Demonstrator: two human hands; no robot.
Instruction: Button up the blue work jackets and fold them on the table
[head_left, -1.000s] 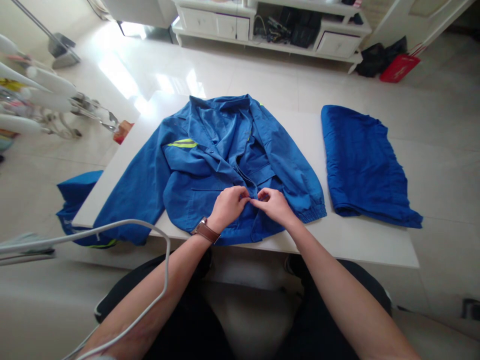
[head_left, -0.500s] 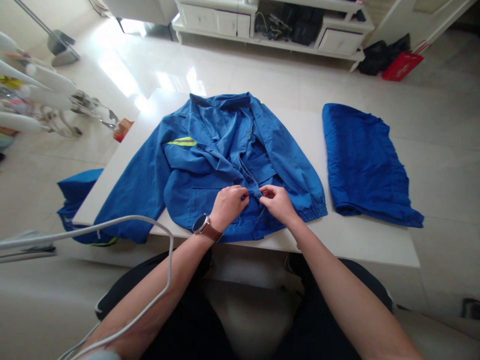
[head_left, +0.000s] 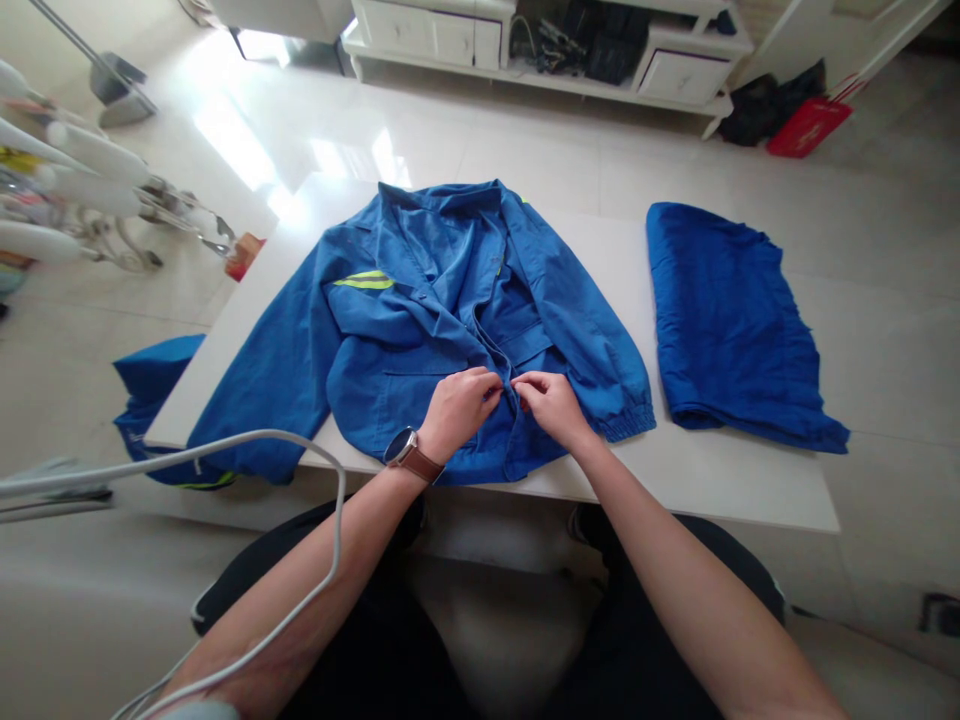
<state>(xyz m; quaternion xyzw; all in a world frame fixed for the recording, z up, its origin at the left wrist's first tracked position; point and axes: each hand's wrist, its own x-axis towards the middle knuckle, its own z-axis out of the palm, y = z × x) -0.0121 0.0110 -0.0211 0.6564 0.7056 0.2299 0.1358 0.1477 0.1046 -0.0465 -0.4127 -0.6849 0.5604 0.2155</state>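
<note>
A blue work jacket point(head_left: 420, 340) with a yellow-and-grey reflective strip lies front up on the white table, collar away from me. Its front is closed low down and falls open toward the collar. My left hand point(head_left: 463, 408), with a watch on the wrist, pinches one front edge near the hem. Just to its right, my right hand point(head_left: 553, 408) pinches the front placket point(head_left: 491, 348). The fingertips of both hands nearly meet there, and they hide whatever button or hole lies between them.
Folded blue cloth point(head_left: 731, 320) lies on the right of the white table point(head_left: 750, 490). More blue clothing point(head_left: 154, 385) sits beyond the table's left edge. A white cable point(head_left: 341, 520) crosses over my left forearm. A white cabinet point(head_left: 450, 45) stands across the floor.
My right hand has shifted slightly left, bringing its fingertips closer to those of my left hand at the jacket's front edge. The jacket stays in place.
</note>
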